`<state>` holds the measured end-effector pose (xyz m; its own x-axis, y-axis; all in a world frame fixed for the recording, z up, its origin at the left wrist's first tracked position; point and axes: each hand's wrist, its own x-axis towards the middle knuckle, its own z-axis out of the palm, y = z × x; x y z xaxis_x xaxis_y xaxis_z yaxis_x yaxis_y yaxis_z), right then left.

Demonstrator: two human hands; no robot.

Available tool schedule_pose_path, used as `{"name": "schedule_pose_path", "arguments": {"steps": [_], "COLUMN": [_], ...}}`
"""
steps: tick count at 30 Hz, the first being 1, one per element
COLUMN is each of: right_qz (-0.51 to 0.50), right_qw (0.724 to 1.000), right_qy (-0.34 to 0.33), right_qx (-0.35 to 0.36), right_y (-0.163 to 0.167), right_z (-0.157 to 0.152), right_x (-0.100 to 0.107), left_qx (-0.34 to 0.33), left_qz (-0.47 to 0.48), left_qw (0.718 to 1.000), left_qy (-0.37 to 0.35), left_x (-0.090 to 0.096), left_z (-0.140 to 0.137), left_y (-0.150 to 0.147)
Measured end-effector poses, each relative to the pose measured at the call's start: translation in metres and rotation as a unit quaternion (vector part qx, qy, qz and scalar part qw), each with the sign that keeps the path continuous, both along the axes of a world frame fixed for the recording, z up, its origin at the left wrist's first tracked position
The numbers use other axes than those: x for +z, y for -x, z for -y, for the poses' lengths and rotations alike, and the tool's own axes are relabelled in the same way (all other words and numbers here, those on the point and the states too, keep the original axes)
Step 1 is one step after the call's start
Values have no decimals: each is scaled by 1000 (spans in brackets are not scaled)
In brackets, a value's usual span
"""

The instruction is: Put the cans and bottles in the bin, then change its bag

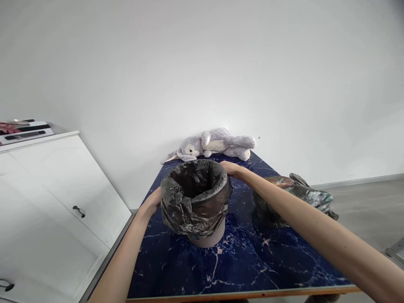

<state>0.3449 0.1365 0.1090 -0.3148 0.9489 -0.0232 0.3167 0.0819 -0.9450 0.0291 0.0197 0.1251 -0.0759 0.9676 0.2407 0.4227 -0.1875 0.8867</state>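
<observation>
A light-coloured trash can point(208, 240) stands upright on the dark blue marbled table. Over its rim is fitted a black garbage bag point(195, 214), its edge folded down outside in loose wrinkles and its inside open towards me. My left hand point(154, 198) is against the bag's left side, with its fingers hidden behind the plastic. At the far right of the rim, my right hand point(230, 167) is closed on the bag's edge; its fingertips are partly out of sight.
A grey plush rabbit point(217, 143) lies on its side at the table's point(240, 269) far end, by the white wall. Right of the can, partly behind my right forearm, rests a filled, tied dark bag point(309, 198). A white cabinet point(57, 202) stands on the left.
</observation>
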Motion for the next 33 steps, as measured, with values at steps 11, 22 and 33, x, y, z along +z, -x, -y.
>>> {"name": "schedule_pose_path", "arguments": {"steps": [11, 22, 33], "right_qz": [-72, 39, 67], "right_qw": [944, 820, 809], "right_qy": [-323, -544, -571], "right_qx": [-6, 171, 121], "right_y": [-21, -17, -11], "right_z": [87, 142, 132], "right_x": [43, 40, 29], "left_qx": [-105, -91, -195], "left_qz": [-1, -110, -247], "left_qw": [985, 990, 938], "left_qy": [-135, 3, 145], "left_x": [19, -35, -100], "left_z": [51, 51, 35], "left_y": [-15, -21, 16]}}
